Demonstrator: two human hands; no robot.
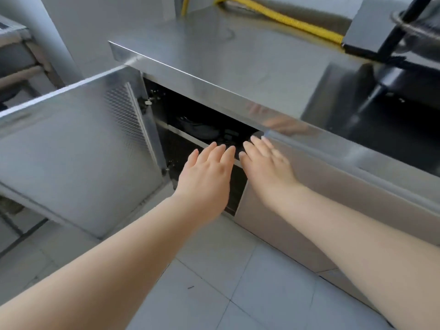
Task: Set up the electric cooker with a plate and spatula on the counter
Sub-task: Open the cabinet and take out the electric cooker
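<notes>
I observe both hands stretched forward toward the open cabinet beneath the steel counter (238, 55). The left hand (207, 172) is held palm down, its fingers straight and close together, and it grasps nothing. The right hand (266, 160) lies likewise flat, fingers extended and slightly spread, with nothing in it; its fingertips sit just below the front edge of the counter. The two hands are side by side, near each other but apart, both in front of the dark opening.

The cabinet door (78, 151) stands swung out to the left, its inner face showing a perforated panel near the hinge side. Inside the opening (195, 122) I note a shelf edge running across and, on that shelf, a dark rounded object (200, 128) with a smaller dark shape beside it. I cannot tell whether this is the electric cooker; the interior is too dark and the frame too blurred. I cannot pick out a plate or a spatula.

The counter top is bare where I can see it. A yellow corrugated hose (281, 19) runs along its far side. At the right, a black-framed appliance (392, 44) occupies the adjoining recessed section. The closed cabinet front (321, 210) to the right reflects the right forearm. Pale floor tiles (226, 282) lie below.
</notes>
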